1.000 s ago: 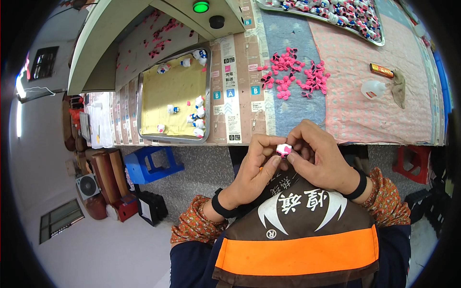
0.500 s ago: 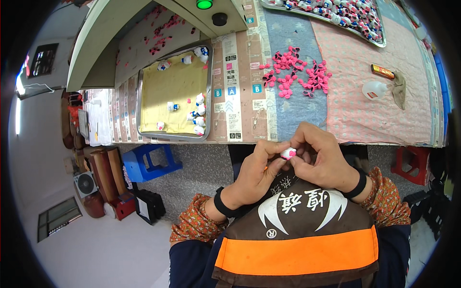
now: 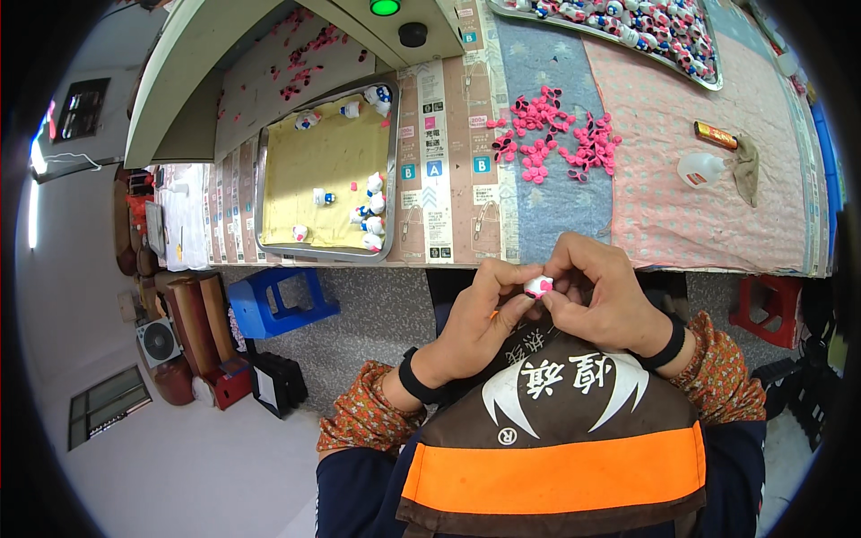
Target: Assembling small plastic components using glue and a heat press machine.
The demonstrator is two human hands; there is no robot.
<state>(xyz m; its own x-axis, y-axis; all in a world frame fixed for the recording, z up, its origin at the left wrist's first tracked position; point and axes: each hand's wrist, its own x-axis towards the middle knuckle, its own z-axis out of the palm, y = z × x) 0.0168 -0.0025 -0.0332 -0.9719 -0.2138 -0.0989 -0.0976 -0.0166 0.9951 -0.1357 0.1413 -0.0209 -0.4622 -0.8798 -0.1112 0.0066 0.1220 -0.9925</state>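
Between my two hands, just off the table's front edge, is a small white figurine piece (image 3: 538,287) with pink parts on it. My left hand (image 3: 484,314) pinches it from the left with thumb and forefinger. From the right, the thumb and fingertips of my right hand (image 3: 595,291) close on the same piece. Fingertips cover part of it, so its full shape is hidden. Beyond my hands, loose small pink pieces (image 3: 543,125) with dark insides lie heaped on a blue cloth (image 3: 556,67).
A metal tray (image 3: 391,179) lined with yellow cloth holds several white and blue figurines. Another tray (image 3: 619,43) at the far right is full of figurines. A cream machine housing (image 3: 184,81) stands far left. A white bottle (image 3: 698,169) and an orange tube (image 3: 715,134) lie right, beside a rag (image 3: 746,170).
Very little differs. The view has shifted slightly, and both hands keep hold of the same white and pink piece in nearly the same pose.
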